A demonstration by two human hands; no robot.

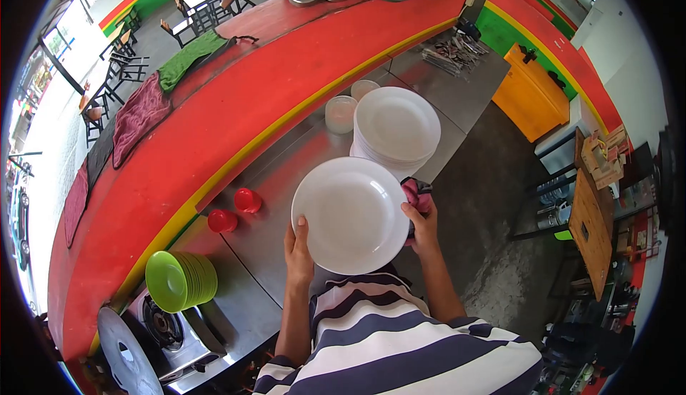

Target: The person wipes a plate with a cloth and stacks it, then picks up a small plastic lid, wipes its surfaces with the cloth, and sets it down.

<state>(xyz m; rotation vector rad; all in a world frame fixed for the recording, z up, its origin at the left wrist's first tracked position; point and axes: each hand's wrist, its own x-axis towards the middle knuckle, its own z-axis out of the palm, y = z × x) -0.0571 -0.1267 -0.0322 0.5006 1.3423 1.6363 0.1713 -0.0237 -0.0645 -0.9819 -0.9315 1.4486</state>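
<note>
Left hand (299, 252) clasps the lower-left rim of a white plate (350, 213), thumb on its face, fingers hidden beneath. Plate held nearly flat above the steel desk (275, 180), between both hands. Right hand (425, 227) grips the right rim, thumb on top, with a pink cloth (416, 195) bunched against it. Stack of plates (396, 127) stands on the desk just beyond, nearer the right hand.

Red counter (236, 102), steel worktop (457, 98) (daylit), grey floor (489, 180), perhaps concrete
</note>
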